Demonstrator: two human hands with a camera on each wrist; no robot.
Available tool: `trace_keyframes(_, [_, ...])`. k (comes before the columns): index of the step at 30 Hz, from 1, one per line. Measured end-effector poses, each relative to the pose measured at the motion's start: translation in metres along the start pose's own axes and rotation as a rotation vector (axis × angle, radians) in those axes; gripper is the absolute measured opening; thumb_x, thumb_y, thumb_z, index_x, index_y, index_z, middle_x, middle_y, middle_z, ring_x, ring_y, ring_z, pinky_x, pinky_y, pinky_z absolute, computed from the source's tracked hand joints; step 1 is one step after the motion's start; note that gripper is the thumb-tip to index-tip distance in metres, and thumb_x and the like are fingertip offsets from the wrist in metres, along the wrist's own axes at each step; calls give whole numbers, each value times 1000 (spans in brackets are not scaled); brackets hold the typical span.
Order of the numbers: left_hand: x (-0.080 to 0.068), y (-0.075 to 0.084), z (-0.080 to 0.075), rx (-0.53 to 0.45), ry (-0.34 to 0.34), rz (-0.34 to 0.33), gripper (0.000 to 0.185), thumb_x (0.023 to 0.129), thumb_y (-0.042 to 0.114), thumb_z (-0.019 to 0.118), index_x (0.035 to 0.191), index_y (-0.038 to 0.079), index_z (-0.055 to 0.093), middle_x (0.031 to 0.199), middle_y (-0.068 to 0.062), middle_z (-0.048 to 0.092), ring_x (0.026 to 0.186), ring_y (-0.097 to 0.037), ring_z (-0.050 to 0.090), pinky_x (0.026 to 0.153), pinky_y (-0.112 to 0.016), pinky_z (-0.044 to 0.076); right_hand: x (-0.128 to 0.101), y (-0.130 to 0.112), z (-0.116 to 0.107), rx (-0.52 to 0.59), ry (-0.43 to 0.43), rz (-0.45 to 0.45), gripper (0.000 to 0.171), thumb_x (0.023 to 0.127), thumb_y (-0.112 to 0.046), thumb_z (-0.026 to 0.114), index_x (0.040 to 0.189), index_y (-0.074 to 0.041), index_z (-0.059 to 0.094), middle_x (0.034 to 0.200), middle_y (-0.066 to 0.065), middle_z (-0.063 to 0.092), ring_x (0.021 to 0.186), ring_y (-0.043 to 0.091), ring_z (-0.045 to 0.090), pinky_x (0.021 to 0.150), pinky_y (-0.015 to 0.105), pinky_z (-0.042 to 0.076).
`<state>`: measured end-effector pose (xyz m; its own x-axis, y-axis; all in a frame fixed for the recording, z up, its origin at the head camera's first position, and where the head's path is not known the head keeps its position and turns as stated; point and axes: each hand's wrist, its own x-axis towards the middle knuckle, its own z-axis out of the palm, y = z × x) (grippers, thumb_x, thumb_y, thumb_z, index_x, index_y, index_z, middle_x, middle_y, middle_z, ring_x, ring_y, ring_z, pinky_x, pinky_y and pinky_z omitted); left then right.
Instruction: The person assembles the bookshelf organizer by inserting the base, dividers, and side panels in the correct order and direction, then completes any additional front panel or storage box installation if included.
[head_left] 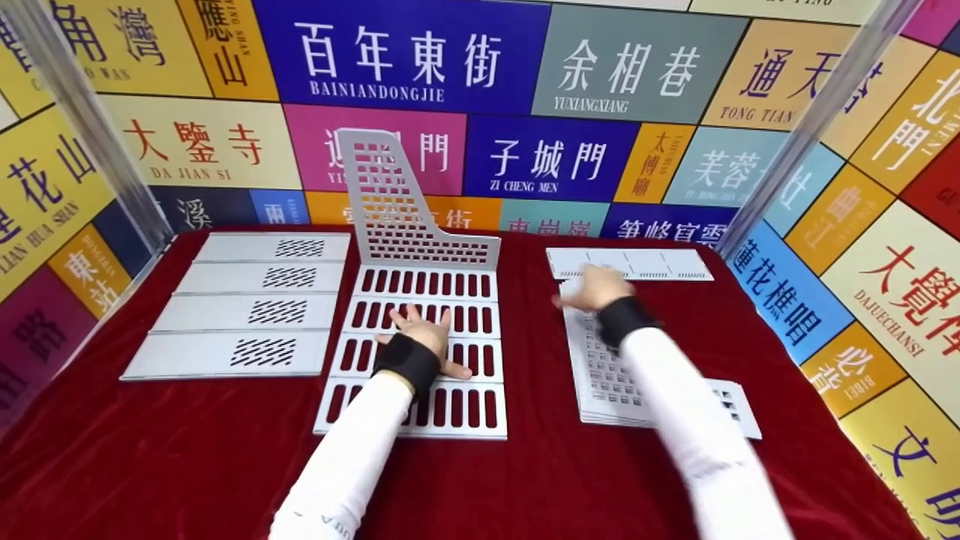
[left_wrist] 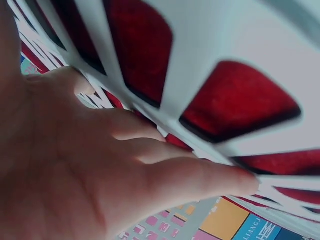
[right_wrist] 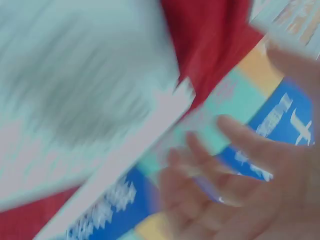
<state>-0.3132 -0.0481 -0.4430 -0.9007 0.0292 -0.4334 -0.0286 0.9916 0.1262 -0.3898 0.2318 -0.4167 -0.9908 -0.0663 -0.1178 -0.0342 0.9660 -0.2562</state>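
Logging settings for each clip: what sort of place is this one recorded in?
Probably a staged recording booth, not a real workshop. A table under a red velvet cloth is enclosed by printed backdrop panels of Chinese place names, and white perforated panels lie in neat rows, the left hand flat on a slotted base panel.

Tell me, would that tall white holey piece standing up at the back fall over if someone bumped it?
Probably, yes. The upright perforated panel stands thin and tall on the slotted base panel, so a sideways push could tip it. It looks stiff, since it stands straight without sagging. With so many holes it is likely light. The left hand lies flat on the base, which may steady it.
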Motion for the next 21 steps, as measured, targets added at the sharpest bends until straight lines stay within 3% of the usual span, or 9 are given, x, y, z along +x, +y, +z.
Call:
trace_keyframes(2, [-1, 0, -1, -2, 4, 1, 128, 65, 72, 79, 162, 30, 8, 164, -32, -7, 149, -59, -5, 108, -81, 22, -13, 22, -10, -89, -74, 46, 88, 74, -52, 84, 133, 5, 53, 129, 32, 61, 115, 50, 60, 95, 63, 51])
trace_keyframes(4, [-2, 1, -1, -10, 13, 2, 129, 64, 71, 80, 162, 30, 9, 164, -33, -7, 149, -59, -4, 107, -81, 24, -22, 40, -15, -136, -142, 53, 89, 67, -50, 89, 127, 5, 55, 123, 31, 63, 111, 48, 61, 95, 62, 52])
trace_keyframes(9, [-2, 3, -6, 12, 17, -22, 129, 64, 73, 79, 162, 31, 8, 165, -31, -6, 150, -58, -3, 109, -79, 25, -22, 70, -17, -149, -207, 32, 69, 65, -36, 93, 106, 6, 57, 95, 18, 63, 86, 31, 58, 83, 46, 53])
trace_keyframes(13, [1, 3, -6, 24, 5, -28, 129, 64, 75, 77, 162, 32, 6, 165, -31, -6, 150, -58, -4, 110, -79, 24, -13, 78, -17, -100, -223, 41, 62, 67, -30, 92, 101, 6, 56, 88, 12, 57, 80, 25, 53, 77, 39, 51])
trace_keyframes(17, [0, 1, -2, 13, 10, -14, 128, 64, 74, 77, 162, 32, 7, 164, -32, -6, 150, -58, -3, 109, -79, 24, -12, 78, -23, 74, -243, 36, 53, 75, -26, 88, 103, 4, 56, 89, 11, 60, 74, 21, 59, 66, 32, 54])
trace_keyframes(21, [-2, 0, -1, 6, 21, -13, 128, 63, 73, 79, 162, 32, 8, 165, -31, -5, 150, -58, -3, 109, -80, 24, -12, 66, -32, 473, -221, -37, 45, 89, -9, 73, 122, 2, 44, 103, 14, 64, 77, 18, 67, 70, 33, 60])
